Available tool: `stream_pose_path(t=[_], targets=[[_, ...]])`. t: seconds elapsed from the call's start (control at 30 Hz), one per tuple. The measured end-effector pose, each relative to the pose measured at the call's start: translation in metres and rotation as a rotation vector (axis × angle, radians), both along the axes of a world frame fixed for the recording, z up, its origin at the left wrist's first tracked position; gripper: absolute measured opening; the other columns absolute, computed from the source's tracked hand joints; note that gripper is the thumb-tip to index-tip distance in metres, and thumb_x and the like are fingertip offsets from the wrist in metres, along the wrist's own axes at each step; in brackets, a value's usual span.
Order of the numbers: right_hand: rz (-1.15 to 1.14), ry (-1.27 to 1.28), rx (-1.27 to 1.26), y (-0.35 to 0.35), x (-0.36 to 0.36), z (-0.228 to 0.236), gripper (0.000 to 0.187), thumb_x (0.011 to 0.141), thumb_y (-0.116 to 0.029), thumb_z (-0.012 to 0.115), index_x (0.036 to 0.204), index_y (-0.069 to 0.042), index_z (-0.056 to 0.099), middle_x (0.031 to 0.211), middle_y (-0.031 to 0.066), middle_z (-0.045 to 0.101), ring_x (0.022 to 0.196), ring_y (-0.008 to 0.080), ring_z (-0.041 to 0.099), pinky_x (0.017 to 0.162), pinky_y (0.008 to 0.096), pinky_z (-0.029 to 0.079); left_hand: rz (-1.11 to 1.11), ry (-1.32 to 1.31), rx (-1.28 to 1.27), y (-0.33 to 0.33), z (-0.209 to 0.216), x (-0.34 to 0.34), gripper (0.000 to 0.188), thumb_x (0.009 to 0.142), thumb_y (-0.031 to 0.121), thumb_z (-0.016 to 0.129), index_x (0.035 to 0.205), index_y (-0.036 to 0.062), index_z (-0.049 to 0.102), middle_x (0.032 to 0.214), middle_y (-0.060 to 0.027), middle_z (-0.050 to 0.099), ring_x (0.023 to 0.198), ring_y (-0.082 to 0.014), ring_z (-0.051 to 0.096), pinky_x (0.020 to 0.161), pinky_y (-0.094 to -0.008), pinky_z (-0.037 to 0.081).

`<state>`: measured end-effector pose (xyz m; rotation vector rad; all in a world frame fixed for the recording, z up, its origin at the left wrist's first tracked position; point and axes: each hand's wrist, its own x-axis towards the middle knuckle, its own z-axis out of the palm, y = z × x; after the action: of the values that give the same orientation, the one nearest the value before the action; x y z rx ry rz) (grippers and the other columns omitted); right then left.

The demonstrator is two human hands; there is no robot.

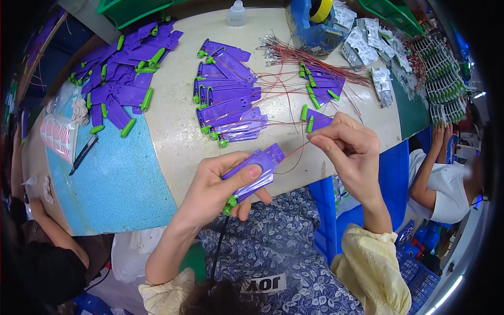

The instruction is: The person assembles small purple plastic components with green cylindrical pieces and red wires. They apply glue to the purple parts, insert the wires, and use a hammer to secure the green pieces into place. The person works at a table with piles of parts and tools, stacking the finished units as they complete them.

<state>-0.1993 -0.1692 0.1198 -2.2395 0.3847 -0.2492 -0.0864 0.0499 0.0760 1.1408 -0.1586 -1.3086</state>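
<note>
In my left hand [223, 181] is a flat purple plastic piece [269, 157] with a green knobbed end, gripped between thumb and fingers above the table's near edge. A thin red wire [295, 151] runs from the far end of that piece to my right hand [350, 149], whose thumb and forefinger pinch it. Just beyond lie several similar purple pieces [231, 109] in a fanned row, with wires trailing rightward. More purple pieces with green ends [321, 84] lie close to my right hand, beneath a bundle of red wires [315, 60].
A heap of purple pieces [123, 63] covers the far left. On the blue mat [121, 184] lies a black-handled tool [84, 155] beside a bag [59, 137]. At the back stand a white bottle [237, 14] and a blue tape dispenser [307, 31]. Silver packets [362, 44] and co-workers flank the right.
</note>
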Motion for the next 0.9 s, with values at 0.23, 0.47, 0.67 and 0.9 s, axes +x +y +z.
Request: stream_pose_path(t=[0.23,0.47,0.67,0.9], targets=[[0.463,-0.070,0.183,0.031,0.001,-0.019,0.017,0.081,-0.010,0.075,0.096,-0.002,0.072,0.080,0.0106,0.062,0.077,0.0264,0.063,0.068,0.0378,0.052,0.107,-0.133,0.180,0.006,-0.002,-0.014,0.031,0.099,0.023,0.064,0.115,-0.0034,0.066,0.074,-0.0126,0.072,0.045,-0.0095,0.057,0.041,-0.0214,0.042],[0.251,-0.197,-0.315,0.018,-0.006,-0.074,0.033,0.078,-0.004,0.074,0.109,0.002,0.064,0.104,0.0165,0.061,0.097,0.0355,0.059,0.085,0.0424,0.049,0.148,-1.102,0.474,0.011,-0.009,-0.022,0.015,0.091,0.002,0.067,0.103,-0.0079,0.067,0.121,-0.0155,0.064,0.088,-0.0215,0.069,0.073,-0.0296,0.054],[-0.223,0.043,-0.458,-0.036,-0.048,-0.078,0.023,0.077,-0.001,0.074,0.098,0.002,0.064,0.100,0.0162,0.062,0.093,0.0346,0.059,0.082,0.0421,0.049,-0.042,-1.380,0.371,0.009,-0.005,-0.032,0.012,0.088,0.006,0.068,0.097,0.0000,0.063,0.137,-0.0143,0.061,0.080,-0.0326,0.071,0.065,-0.0354,0.055],[-0.398,-0.104,-0.014,-0.067,-0.052,-0.036,0.012,0.082,0.001,0.073,0.094,0.002,0.071,0.088,0.0096,0.072,0.077,0.0163,0.066,0.071,0.0270,0.050,-0.148,-1.418,0.290,0.048,0.003,-0.036,0.020,0.087,0.012,0.071,0.104,0.0046,0.063,0.116,-0.0108,0.069,0.062,-0.0271,0.068,0.056,-0.0383,0.053]])
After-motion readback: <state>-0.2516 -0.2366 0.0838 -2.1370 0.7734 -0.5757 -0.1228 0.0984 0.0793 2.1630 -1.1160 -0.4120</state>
